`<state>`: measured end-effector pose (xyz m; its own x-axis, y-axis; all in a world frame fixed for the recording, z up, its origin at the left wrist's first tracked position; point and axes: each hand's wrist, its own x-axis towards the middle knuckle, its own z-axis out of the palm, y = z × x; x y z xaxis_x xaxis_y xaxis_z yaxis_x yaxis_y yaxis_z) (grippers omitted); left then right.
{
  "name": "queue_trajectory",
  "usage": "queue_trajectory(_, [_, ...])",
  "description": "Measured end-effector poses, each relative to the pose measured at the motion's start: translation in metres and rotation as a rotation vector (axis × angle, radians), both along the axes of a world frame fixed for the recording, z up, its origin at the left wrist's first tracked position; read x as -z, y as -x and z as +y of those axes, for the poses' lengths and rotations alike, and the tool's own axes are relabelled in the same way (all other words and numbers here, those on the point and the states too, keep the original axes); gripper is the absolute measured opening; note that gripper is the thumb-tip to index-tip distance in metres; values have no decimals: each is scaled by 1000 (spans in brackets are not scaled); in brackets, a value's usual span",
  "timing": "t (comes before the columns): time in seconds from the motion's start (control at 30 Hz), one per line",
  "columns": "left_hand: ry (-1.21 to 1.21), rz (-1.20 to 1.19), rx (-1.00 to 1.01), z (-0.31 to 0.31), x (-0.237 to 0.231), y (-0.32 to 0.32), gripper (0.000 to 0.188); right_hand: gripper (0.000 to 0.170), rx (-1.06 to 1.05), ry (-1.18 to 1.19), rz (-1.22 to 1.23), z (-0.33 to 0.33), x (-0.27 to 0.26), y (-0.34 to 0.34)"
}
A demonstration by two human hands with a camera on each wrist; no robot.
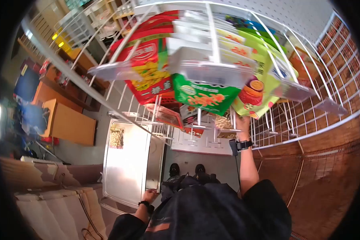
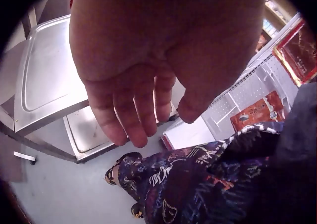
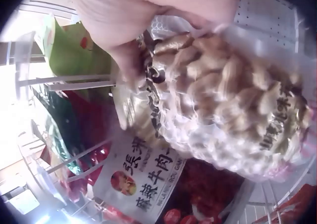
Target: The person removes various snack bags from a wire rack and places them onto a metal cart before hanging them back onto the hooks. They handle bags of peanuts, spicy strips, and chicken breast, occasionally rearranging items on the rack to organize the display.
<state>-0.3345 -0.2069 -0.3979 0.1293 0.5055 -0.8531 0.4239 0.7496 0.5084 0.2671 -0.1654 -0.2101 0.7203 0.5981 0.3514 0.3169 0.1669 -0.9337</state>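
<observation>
In the right wrist view my right hand (image 3: pixel 148 16) grips the top end of a clear bag of peanuts (image 3: pixel 223 90), which has dark printed characters on it. The head view shows the same hand (image 1: pixel 243 123) low under the front of the rack, with the peanut bag (image 1: pixel 222 122) partly hidden behind a green snack pouch (image 1: pixel 250 94). Down at the near edge of a steel cart (image 1: pixel 126 172) is my left hand (image 1: pixel 150 195). Its fingers hang loosely, holding nothing, in the left wrist view. Another bag of peanuts (image 1: pixel 117 138) lies on the cart top.
Red pouches (image 1: pixel 148 68) and a green pouch (image 1: pixel 204 96) hang on hooks above, behind clear label holders (image 1: pixel 216 72). A silver and red beef packet (image 3: pixel 143 174) hangs beside the peanut bag. White wire mesh (image 1: pixel 308 124) closes the right side.
</observation>
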Motion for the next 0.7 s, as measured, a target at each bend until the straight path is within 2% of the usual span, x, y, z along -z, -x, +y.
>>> queue_trajectory(0.03, [-63, 34, 85, 6, 3, 5, 31, 36, 68, 117, -168, -2, 18, -16])
queue_trajectory(0.07, [-133, 81, 149, 11, 5, 11, 37, 35, 56, 245, -129, -6, 6, -16])
queue_trajectory(0.1, [-53, 97, 92, 20, 14, 19, 39, 34, 60, 212, -36, -5, 10, -19])
queue_trajectory(0.13, [-53, 83, 83, 28, 13, 22, 39, 32, 50, 218, -127, -7, -5, -11])
queue_trajectory(0.17, [-107, 89, 133, 38, 5, 26, 41, 32, 38, 398, -43, -12, -11, -12])
queue_trajectory(0.2, [-122, 126, 165, 51, 4, 32, 43, 29, 108, 402, -407, -21, 7, -23])
queue_trajectory(0.23, [-188, 141, 197, 64, 0, 37, 44, 27, 53, 262, -261, -15, 18, -24])
queue_trajectory(0.27, [-247, 193, 206, 78, 16, 47, 45, 28, 41, 201, -166, -25, 47, -42])
queue_trajectory(0.3, [-259, 185, 167, 95, 4, 49, 44, 36, 24, 320, -93, -33, 68, -61])
queue_trajectory(0.33, [-278, 190, 138, 112, -2, 53, 42, 42, 74, 143, 11, -27, 48, -33])
queue_trajectory(0.37, [-308, 181, 101, 129, 1, 60, 39, 43, 113, 147, 166, -24, 23, -4])
queue_trajectory(0.4, [-319, 134, -11, 145, 14, 67, 36, 44, 346, 339, 264, -15, -19, 39])
queue_trajectory(0.47, [-302, 68, -177, 179, 30, 81, 28, 52, 155, 173, 311, -40, 20, 30])
queue_trajectory(0.5, [-294, 89, -235, 196, 33, 84, 26, 58, 101, 280, 158, -58, 36, 25])
queue_trajectory(0.53, [-321, 58, -245, 214, 58, 96, 25, 60, 181, 314, 92, -66, 37, 44])
queue_trajectory(0.57, [-256, 85, -312, 231, 55, 94, 20, 57, 249, 331, 92, -84, 49, 56])
queue_trajectory(0.6, [-252, 158, -324, 248, 63, 94, 30, 54, 281, 395, 15, -108, 66, 58])
queue_trajectory(0.63, [-308, 231, -334, 262, 66, 94, 49, 50, 311, 441, 27, -133, 82, 68])
queue_trajectory(0.7, [-400, 428, -319, 294, 92, 96, 61, 27, 261, 518, 343, -162, 72, 118])
